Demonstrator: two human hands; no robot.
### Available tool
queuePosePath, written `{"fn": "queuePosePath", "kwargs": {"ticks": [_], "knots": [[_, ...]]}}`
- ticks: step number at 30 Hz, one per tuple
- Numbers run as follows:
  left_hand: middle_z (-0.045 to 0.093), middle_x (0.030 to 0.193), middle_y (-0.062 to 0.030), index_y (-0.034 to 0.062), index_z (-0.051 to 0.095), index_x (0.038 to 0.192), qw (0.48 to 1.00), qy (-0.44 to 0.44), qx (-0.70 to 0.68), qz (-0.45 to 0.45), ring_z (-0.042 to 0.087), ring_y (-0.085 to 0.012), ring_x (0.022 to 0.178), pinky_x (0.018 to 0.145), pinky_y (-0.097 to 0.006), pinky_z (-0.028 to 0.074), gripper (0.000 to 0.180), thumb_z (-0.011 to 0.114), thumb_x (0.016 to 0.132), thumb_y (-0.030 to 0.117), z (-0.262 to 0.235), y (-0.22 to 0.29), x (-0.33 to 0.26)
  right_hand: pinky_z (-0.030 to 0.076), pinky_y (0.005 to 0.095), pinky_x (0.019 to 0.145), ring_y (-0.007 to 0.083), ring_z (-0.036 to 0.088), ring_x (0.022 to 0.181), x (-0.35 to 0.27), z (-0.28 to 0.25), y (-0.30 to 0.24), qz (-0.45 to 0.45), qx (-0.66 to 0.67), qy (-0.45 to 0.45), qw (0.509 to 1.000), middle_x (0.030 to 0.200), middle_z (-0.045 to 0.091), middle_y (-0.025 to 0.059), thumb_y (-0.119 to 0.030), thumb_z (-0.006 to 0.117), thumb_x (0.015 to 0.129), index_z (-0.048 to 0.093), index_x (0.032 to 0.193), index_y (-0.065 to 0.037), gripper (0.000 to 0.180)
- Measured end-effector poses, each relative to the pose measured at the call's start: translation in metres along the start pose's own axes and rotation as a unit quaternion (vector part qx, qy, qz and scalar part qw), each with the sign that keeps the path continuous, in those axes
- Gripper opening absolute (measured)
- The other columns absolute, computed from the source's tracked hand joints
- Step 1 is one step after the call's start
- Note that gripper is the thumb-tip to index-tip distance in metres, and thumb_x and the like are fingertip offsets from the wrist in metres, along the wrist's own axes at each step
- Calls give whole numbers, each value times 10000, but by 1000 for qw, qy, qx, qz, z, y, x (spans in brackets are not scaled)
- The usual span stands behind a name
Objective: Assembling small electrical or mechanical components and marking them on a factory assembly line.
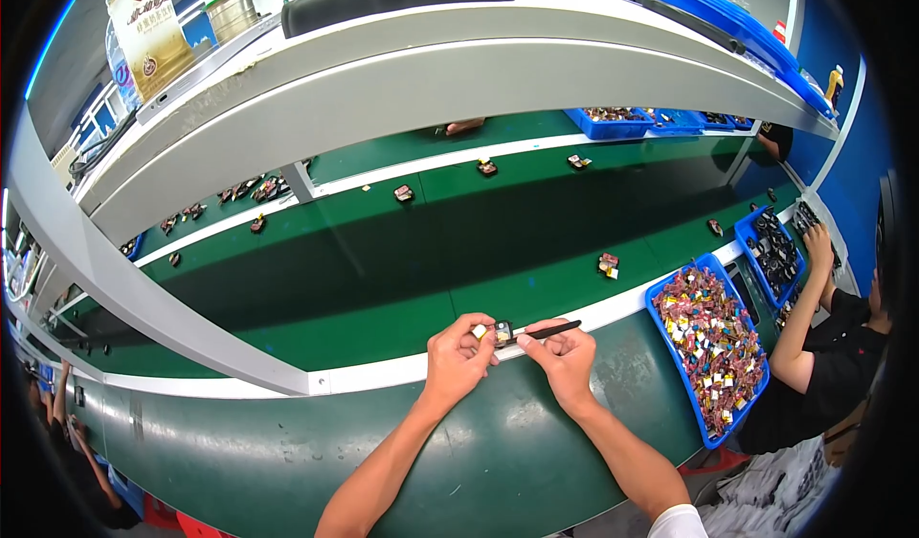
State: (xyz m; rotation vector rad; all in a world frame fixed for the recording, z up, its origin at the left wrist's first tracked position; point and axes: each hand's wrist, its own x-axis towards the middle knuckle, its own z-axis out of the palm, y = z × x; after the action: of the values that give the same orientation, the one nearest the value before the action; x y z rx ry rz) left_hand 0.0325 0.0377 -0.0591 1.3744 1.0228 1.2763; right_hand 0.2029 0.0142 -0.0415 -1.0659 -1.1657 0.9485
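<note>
My left hand (454, 364) pinches a small dark electronic part (503, 331) that has a yellow-and-white tab (479, 331) beside it. In my right hand (569, 368) is a pair of slim black tweezers (557, 328), whose tip points left and meets the part or lies right against it. Both hands are close together over the near edge of the green conveyor belt (383, 332). Fine details of the part are too small to make out, and my fingers cover some of it.
At right, a blue tray (654, 299) holds many small reddish parts; another blue tray (743, 235) holds black pieces beside a co-worker's arm (799, 318). Similar parts (609, 266) lie along the belt. A white shelf beam (459, 74) spans above, its post (191, 308) at left.
</note>
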Motion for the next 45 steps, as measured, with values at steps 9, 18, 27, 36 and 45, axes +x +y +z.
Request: {"fn": "queuePosePath", "kwargs": {"ticks": [9,18,27,36,45], "knots": [[721,787,-102,-37,654,1088,999,23,-36,5,712,-128,632,452,-240,521,153,656,943,14,3,-1,2,252,186,451,-30,377,516,0,-2,-2,-9,-25,35,999,703,622,-38,29,782,835,706,933,39,124],[720,850,-103,-17,657,1108,999,5,-39,18,713,-131,670,473,-238,524,158,637,954,12,2,-1,0,242,195,439,-26,365,507,2,-2,-5,-36,-94,16,995,693,629,-38,6,797,828,719,912,31,117],[716,866,-120,-53,639,1139,999,-4,-15,38,716,-150,689,490,-244,547,189,608,954,-27,4,-2,0,323,183,484,-4,476,571,4,-6,-3,-3,-85,-5,996,775,693,11,7,786,844,716,935,42,120],[708,837,-120,-55,643,1127,998,-19,-38,54,704,-148,675,495,-240,539,182,599,951,-44,0,2,-3,487,187,653,102,690,770,9,-7,-29,168,27,-17,985,866,743,105,26,741,864,705,970,51,114],[704,862,-118,-55,646,1120,994,-11,-11,113,686,-140,654,493,-236,516,183,598,944,-62,6,-8,-1,474,201,617,118,702,758,11,-11,-28,190,19,-2,982,857,752,131,19,734,866,699,950,41,94]]}}
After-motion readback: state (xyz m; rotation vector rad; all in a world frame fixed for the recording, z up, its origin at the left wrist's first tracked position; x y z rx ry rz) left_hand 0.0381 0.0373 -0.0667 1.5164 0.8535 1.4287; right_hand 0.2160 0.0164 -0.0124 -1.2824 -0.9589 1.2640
